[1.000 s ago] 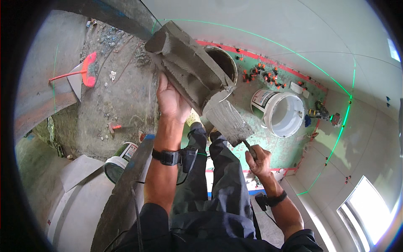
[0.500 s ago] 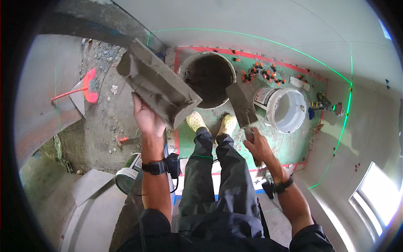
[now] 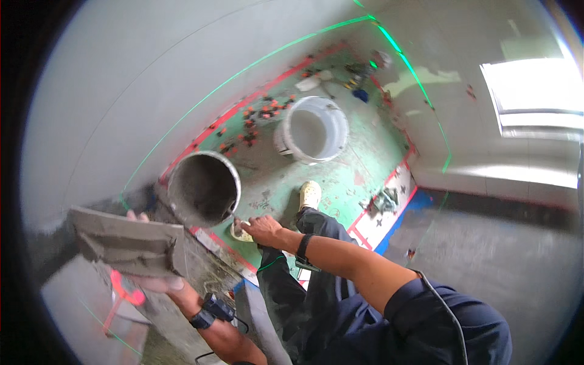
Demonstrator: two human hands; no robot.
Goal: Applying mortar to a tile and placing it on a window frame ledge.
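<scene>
— What is the floor like, and the room?
— Green floor covering [image 3: 340, 176] with red edging, pale walls, a window at right.
— How many buckets?
— Two — a grey mortar bucket [image 3: 204, 185] and a white bucket [image 3: 313, 129].
— And the hands?
— The left hand [image 3: 159, 281] is clamped under a mortar-coated tile [image 3: 125, 246] at lower left. The right hand [image 3: 260, 228] is closed at the grey bucket's rim — on what, I cannot tell.

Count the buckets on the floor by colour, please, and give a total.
Grey bucket with dark mortar inside: 1
White bucket: 1
Total: 2
</scene>
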